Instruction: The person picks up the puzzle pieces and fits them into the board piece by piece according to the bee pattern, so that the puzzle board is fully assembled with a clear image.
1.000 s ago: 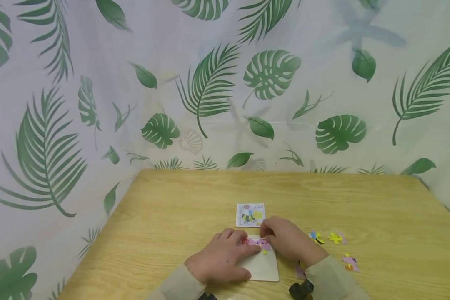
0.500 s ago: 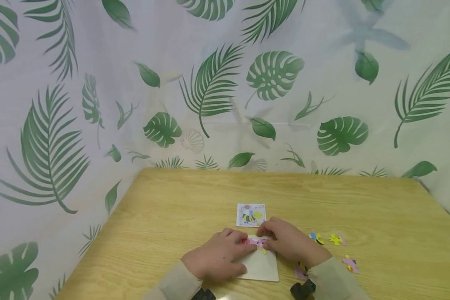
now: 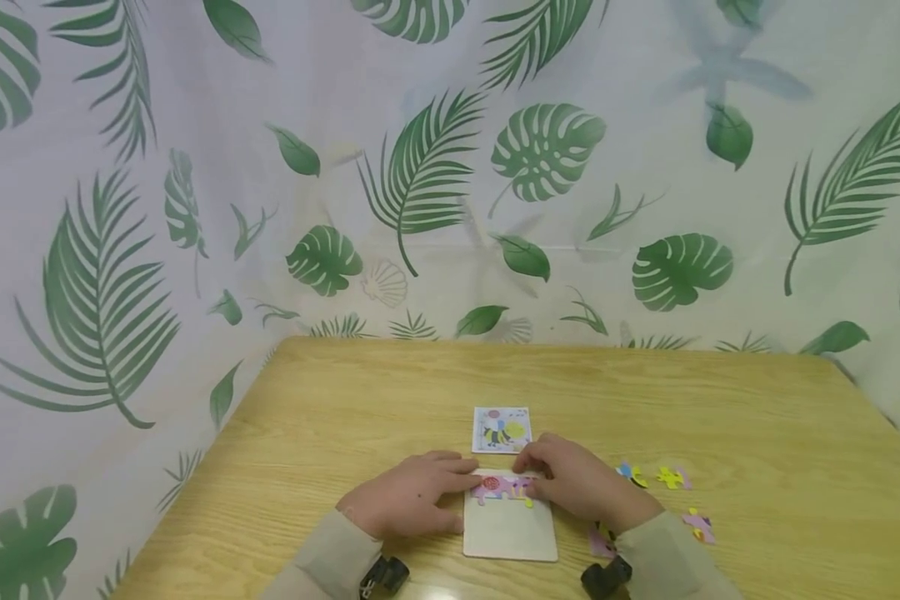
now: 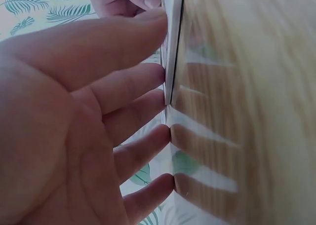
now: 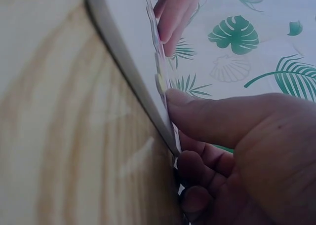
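Observation:
A white puzzle board (image 3: pixel 506 533) lies on the table, with a row of joined pink puzzle pieces (image 3: pixel 491 487) along its far edge. A red spiral and yellow tabs show on this row. My left hand (image 3: pixel 412 496) rests at the board's left edge with loosely extended fingers; in the left wrist view, thumb and index fingertips (image 4: pixel 159 73) meet that edge. At the far right corner, my right hand (image 3: pixel 577 483) grips the board (image 5: pixel 140 72): the thumb presses on the end puzzle piece while the fingers curl at the board's edge. Part of that piece is hidden under the thumb.
Beyond the board lies a picture card (image 3: pixel 502 430) showing a bee. Loose puzzle pieces are to the right: a blue and yellow piece (image 3: pixel 632 474), a yellow piece (image 3: pixel 671 477), a pink piece (image 3: pixel 701 528) and others (image 3: pixel 602 542) partly under the right wrist. A leaf-print curtain (image 3: pixel 450 208) hangs behind.
My left hand has drawn back left off the pieces to the board's edge, uncovering the row. My right hand's thumb has come slightly inward over the end piece and stays there.

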The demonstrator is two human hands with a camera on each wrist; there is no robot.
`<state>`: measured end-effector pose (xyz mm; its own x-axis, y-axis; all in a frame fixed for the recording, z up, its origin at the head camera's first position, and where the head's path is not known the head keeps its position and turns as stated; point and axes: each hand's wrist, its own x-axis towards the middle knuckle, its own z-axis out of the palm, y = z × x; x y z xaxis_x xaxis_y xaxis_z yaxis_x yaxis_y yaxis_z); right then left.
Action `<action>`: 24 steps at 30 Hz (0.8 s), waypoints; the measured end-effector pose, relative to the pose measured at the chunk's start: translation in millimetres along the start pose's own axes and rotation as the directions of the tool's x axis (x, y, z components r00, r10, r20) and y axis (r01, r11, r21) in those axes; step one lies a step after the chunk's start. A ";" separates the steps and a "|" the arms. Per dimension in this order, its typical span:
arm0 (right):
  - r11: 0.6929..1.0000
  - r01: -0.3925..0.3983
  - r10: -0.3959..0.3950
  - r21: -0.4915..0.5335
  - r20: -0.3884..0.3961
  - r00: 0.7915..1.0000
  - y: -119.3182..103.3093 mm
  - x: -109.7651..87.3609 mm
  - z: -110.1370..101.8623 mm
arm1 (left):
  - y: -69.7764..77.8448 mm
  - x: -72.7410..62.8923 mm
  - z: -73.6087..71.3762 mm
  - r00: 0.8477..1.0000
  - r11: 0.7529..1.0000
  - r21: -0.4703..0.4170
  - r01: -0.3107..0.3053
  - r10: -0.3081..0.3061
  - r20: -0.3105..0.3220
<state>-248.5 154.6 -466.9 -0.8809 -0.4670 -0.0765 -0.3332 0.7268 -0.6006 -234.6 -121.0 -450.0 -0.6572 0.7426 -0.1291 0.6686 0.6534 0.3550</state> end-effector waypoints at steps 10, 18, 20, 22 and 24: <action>1.000 -0.023 0.023 -0.009 -0.013 1.000 4.4 -1.6 2.2 | 6.6 4.5 6.0 0.999 0.999 0.043 0.020 -0.021 0.036; 1.000 0.007 -0.007 -0.013 -0.009 1.000 3.2 0.2 1.9 | 4.2 4.3 6.6 0.998 0.997 0.060 0.038 -0.040 0.040; 1.000 0.008 -0.008 -0.018 -0.005 1.000 2.9 -0.2 1.4 | 3.3 3.8 6.3 0.999 0.998 0.062 0.028 -0.030 0.039; 1.000 0.017 -0.017 -0.023 -0.008 1.000 2.5 -1.2 0.0 | 2.3 3.3 6.2 0.999 0.998 0.059 0.022 -0.025 0.040; 1.000 0.026 -0.026 -0.010 -0.011 1.000 2.5 -2.6 -2.7 | 1.6 2.8 5.6 0.999 0.999 0.051 0.019 -0.021 0.040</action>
<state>-247.9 159.0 -466.1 -0.8757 -0.4800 -0.0516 -0.3593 0.7194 -0.5944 -233.4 -117.1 -454.9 -0.6563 0.7343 -0.1736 0.6733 0.6737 0.3045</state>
